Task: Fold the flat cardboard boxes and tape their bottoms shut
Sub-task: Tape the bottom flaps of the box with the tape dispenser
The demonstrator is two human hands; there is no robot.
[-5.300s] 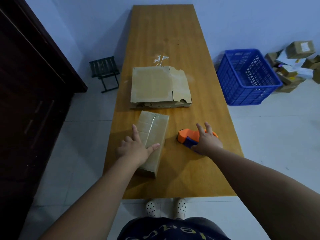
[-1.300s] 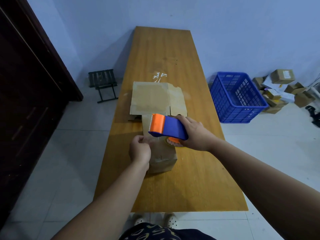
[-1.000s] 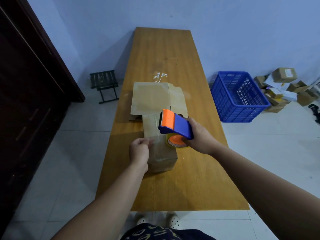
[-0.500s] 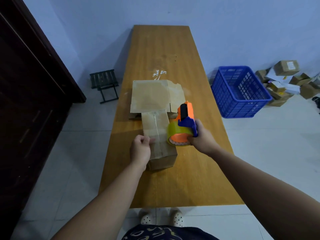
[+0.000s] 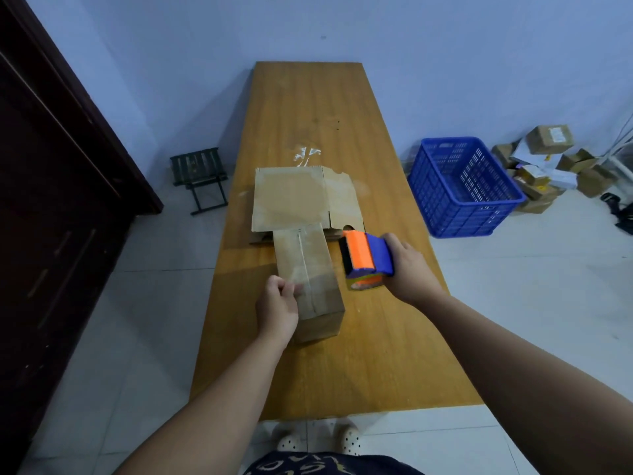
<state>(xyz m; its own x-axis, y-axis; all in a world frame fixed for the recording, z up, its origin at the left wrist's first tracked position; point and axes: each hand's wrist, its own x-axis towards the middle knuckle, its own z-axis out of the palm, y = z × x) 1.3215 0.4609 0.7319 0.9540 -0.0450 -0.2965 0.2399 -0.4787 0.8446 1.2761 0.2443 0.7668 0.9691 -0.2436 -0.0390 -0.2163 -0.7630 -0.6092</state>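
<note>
Left hand [image 5: 276, 303] pinches tape [image 5: 317, 275] on the folded box [image 5: 298, 250] — right hand [image 5: 409, 269] has its grip round the dispenser [image 5: 367, 254] beside it.

We stretch both bare arms out in front of us. Our left grip [image 5: 278, 305] is curled up, with the thumb and fingers pinching the end of the clear tape [image 5: 318, 277]. Our right grip [image 5: 407, 265] is a bit farther out and off to the right. Its fingers wrap round the tape dispenser [image 5: 368, 257], and the back of it faces up.
</note>
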